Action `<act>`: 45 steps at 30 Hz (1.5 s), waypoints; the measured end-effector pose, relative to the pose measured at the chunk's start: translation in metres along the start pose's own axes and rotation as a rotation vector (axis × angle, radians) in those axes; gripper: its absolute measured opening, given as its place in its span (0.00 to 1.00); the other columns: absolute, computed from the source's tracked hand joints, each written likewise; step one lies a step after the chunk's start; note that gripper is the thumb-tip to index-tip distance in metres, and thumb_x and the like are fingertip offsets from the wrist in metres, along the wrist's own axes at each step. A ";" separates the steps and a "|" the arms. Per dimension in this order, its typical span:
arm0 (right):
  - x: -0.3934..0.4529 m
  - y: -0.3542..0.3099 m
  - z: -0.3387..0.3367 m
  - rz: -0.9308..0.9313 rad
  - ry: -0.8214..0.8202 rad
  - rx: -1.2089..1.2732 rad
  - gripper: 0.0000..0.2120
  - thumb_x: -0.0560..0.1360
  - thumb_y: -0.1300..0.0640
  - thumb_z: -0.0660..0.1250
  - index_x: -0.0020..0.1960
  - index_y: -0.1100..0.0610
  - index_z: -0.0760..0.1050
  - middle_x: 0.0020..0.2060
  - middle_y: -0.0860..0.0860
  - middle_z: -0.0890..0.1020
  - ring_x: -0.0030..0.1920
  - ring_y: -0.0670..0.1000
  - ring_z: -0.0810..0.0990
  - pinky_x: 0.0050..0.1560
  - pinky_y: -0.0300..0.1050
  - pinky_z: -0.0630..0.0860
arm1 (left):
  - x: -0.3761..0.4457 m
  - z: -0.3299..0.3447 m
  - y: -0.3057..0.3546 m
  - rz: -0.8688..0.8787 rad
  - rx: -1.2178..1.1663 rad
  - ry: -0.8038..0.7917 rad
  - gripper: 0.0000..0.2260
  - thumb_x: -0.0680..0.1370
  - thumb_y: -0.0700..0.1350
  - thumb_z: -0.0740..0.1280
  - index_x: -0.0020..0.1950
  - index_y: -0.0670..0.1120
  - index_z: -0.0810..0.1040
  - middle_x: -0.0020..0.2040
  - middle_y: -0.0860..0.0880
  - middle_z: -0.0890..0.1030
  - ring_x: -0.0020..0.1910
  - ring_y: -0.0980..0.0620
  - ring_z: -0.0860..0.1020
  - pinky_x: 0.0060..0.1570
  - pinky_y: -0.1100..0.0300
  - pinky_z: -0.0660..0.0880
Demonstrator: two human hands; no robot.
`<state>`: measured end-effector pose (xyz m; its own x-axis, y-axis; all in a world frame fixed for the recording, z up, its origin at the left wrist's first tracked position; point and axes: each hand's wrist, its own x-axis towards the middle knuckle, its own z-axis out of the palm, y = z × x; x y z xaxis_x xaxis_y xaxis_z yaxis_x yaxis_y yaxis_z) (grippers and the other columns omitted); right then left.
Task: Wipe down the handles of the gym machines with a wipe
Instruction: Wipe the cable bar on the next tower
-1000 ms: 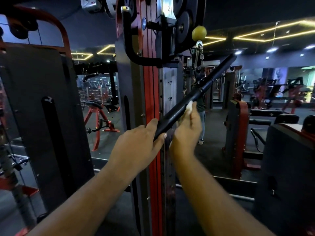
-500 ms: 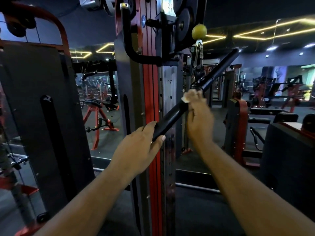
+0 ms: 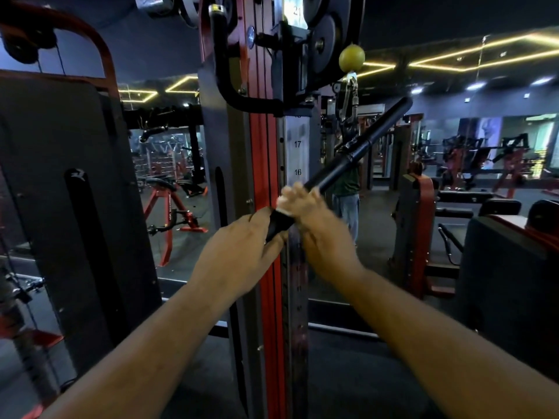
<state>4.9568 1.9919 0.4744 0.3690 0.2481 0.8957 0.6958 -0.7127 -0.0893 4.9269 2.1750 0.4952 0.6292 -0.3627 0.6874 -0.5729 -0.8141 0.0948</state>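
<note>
The bar point(image 3: 357, 152) is long and black, and it hangs from a clip point(image 3: 351, 95) under a yellow ball point(image 3: 351, 57) on the tall red post point(image 3: 266, 176). It slants. Its near end is low and close to us, and its far end goes up and away to our right.

Our left hand point(image 3: 239, 252) is at the low end. Its fingers curl round the tip of the bar and hold it firm. Our right hand point(image 3: 314, 228) is just above it on the bar, almost touching the left one. It wraps round the bar with the white wipe point(image 3: 284, 204) pressed under its fingers. This hand looks blurry, so we cannot see each finger well.

So both hands sit at the low end, and most of the bar lies above them, up and to the right. We think the wipe has to slide along that slant, up to the clip and past it. The right hand is the nearer one for that. The left hand should keep the bar from swinging.
</note>
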 end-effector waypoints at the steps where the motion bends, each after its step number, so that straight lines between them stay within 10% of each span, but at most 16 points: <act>1: -0.009 -0.005 0.003 -0.086 -0.047 0.040 0.21 0.82 0.65 0.55 0.73 0.59 0.70 0.74 0.53 0.69 0.78 0.49 0.60 0.79 0.50 0.55 | 0.001 -0.001 -0.002 0.001 0.015 -0.005 0.20 0.81 0.60 0.57 0.67 0.50 0.72 0.51 0.51 0.81 0.46 0.51 0.81 0.44 0.52 0.80; 5: 0.010 0.036 -0.021 -0.274 -0.138 -0.125 0.26 0.79 0.71 0.62 0.74 0.55 0.68 0.75 0.53 0.68 0.78 0.51 0.62 0.80 0.53 0.54 | 0.001 -0.003 -0.006 0.002 0.042 -0.019 0.23 0.81 0.63 0.54 0.69 0.51 0.71 0.49 0.52 0.80 0.41 0.52 0.80 0.41 0.52 0.80; 10: 0.024 0.041 -0.018 0.196 0.152 -0.047 0.18 0.84 0.65 0.58 0.71 0.53 0.73 0.74 0.52 0.71 0.78 0.51 0.63 0.77 0.60 0.62 | 0.003 -0.003 0.002 0.003 0.032 -0.022 0.24 0.84 0.62 0.56 0.75 0.50 0.68 0.48 0.54 0.77 0.40 0.55 0.77 0.40 0.56 0.79; 16: 0.004 0.020 -0.011 -0.182 -0.071 -0.140 0.21 0.82 0.67 0.59 0.72 0.55 0.72 0.73 0.49 0.72 0.78 0.49 0.64 0.80 0.56 0.53 | 0.005 -0.002 -0.005 0.032 0.067 -0.008 0.22 0.83 0.60 0.57 0.71 0.50 0.71 0.52 0.50 0.82 0.44 0.51 0.81 0.43 0.52 0.80; 23: 0.038 0.051 -0.031 0.332 0.056 -0.133 0.17 0.85 0.61 0.56 0.68 0.46 0.74 0.75 0.48 0.70 0.79 0.48 0.58 0.80 0.60 0.49 | 0.000 0.002 0.001 0.027 0.060 -0.005 0.27 0.82 0.64 0.51 0.74 0.51 0.68 0.46 0.55 0.77 0.38 0.57 0.77 0.39 0.58 0.79; 29: -0.012 0.018 0.003 -0.106 -0.014 -0.037 0.26 0.81 0.69 0.62 0.74 0.50 0.68 0.76 0.47 0.67 0.79 0.48 0.57 0.80 0.59 0.51 | 0.000 0.005 -0.003 0.019 0.085 -0.029 0.24 0.81 0.63 0.53 0.69 0.51 0.70 0.45 0.54 0.79 0.37 0.55 0.78 0.37 0.55 0.79; 32: 0.005 0.051 0.001 0.232 0.196 -0.027 0.22 0.82 0.63 0.59 0.75 0.50 0.68 0.76 0.50 0.68 0.78 0.54 0.62 0.76 0.65 0.61 | -0.001 0.009 0.001 0.005 0.052 -0.049 0.28 0.81 0.65 0.50 0.76 0.52 0.65 0.46 0.54 0.77 0.37 0.56 0.77 0.37 0.56 0.79; 37: 0.026 0.008 0.013 0.835 0.667 0.828 0.19 0.84 0.56 0.58 0.72 0.42 0.73 0.65 0.54 0.79 0.65 0.56 0.79 0.64 0.61 0.78 | 0.001 0.015 0.013 0.020 0.011 -0.029 0.26 0.83 0.63 0.50 0.76 0.51 0.66 0.47 0.55 0.78 0.38 0.58 0.77 0.35 0.60 0.76; 41: -0.010 -0.052 0.031 1.044 0.568 1.346 0.14 0.85 0.59 0.58 0.64 0.54 0.79 0.51 0.56 0.85 0.53 0.54 0.85 0.56 0.50 0.80 | 0.004 0.017 0.009 -0.015 0.036 -0.018 0.24 0.84 0.62 0.51 0.76 0.51 0.66 0.52 0.52 0.80 0.41 0.55 0.78 0.36 0.59 0.76; 45: 0.013 -0.029 0.014 1.141 0.610 1.316 0.13 0.85 0.57 0.59 0.60 0.60 0.79 0.48 0.56 0.82 0.52 0.56 0.82 0.58 0.50 0.79 | 0.001 0.017 0.009 -0.022 0.043 -0.017 0.23 0.85 0.61 0.51 0.75 0.52 0.66 0.51 0.54 0.79 0.40 0.56 0.78 0.34 0.60 0.74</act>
<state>4.9501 2.0250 0.4828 0.9103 -0.3856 0.1503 0.3817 0.6418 -0.6652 4.9319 2.1596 0.4844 0.6503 -0.3518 0.6733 -0.5357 -0.8408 0.0782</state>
